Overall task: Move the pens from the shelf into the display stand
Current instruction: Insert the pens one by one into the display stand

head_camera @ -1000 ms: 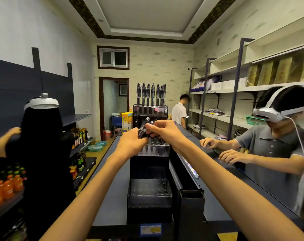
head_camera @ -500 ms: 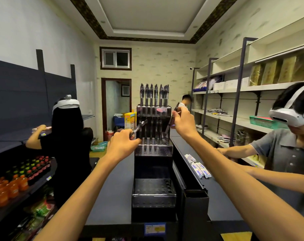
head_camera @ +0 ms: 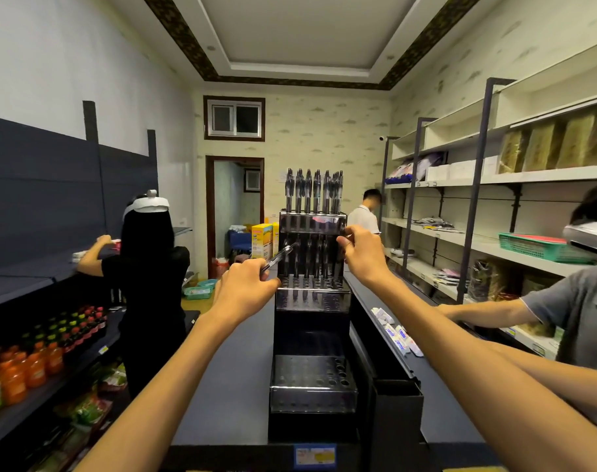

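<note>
Since half a second ago the right hand point(head_camera: 360, 255) has dropped from beside the top row of pens to the right edge of the display stand point(head_camera: 312, 301), at the level of the second tier, and the pen it carried no longer sticks up above its knuckles. Its fingers are curled in a pinch at the stand's upper right corner; what they pinch is too small and blurred to name.

The left hand point(head_camera: 246, 291) sits just left of the stand in the middle of the frame, its fingers clenched round a clear-barrelled pen point(head_camera: 279, 256) that points up and to the right, its tip close to the stand's second tier.

A row of pens point(head_camera: 313, 192) stands upright in the stand's top tier, and more dark barrels show in the tier beneath. The lower perforated trays hold open holes.

The stand rests on the dark blue top shelf point(head_camera: 229, 369) of a gondola running up the centre of the frame. Small white packets point(head_camera: 397, 335) lie on its right side.

At left a person in black point(head_camera: 150, 267) reaches to a shelf above rows of orange bottles point(head_camera: 34, 366).
</note>
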Demonstrator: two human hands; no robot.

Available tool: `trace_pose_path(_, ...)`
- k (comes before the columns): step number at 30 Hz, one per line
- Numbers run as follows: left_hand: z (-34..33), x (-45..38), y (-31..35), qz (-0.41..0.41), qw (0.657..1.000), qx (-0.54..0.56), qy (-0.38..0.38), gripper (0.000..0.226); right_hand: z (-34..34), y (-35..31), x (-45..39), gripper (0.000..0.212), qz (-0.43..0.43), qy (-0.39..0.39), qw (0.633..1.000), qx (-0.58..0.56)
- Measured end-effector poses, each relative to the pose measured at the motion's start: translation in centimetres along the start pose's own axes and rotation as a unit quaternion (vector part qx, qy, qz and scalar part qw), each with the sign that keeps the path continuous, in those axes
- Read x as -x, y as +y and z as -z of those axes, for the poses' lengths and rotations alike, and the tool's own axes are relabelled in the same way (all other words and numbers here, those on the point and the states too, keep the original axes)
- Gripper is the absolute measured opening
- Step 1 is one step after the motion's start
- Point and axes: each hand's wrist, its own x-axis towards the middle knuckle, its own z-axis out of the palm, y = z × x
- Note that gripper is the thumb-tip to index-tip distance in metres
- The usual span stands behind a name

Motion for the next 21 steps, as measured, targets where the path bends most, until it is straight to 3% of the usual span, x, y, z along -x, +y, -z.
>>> trace_pose_path(9,-0.1,-0.1,-0.5,0.005,1.0,-0.011,0.001,0.032,-1.4,1.3,0.6,0.029,-0.01,-0.036,0.997,0.068)
trace_pose_path(15,-0.6,-0.3,-0.3,0.01,1.0,0.004,-0.016,0.028,-1.0,1.1,0.9,0.027,-0.023,0.0,0.996,0.089)
trace_pose_path(18,-0.8,-0.4,-0.1,0.01,1.0,0.007,-0.024,0.026,-0.6,-0.1,1.2,0.016,0.0,0.037,0.999,0.032)
trace_pose_path(21,-0.9,-0.5,0.2,0.01,1.0,0.002,-0.025,0.027,-0.6,-2.0,1.7,0.014,-0.002,-0.05,0.995,-0.082)
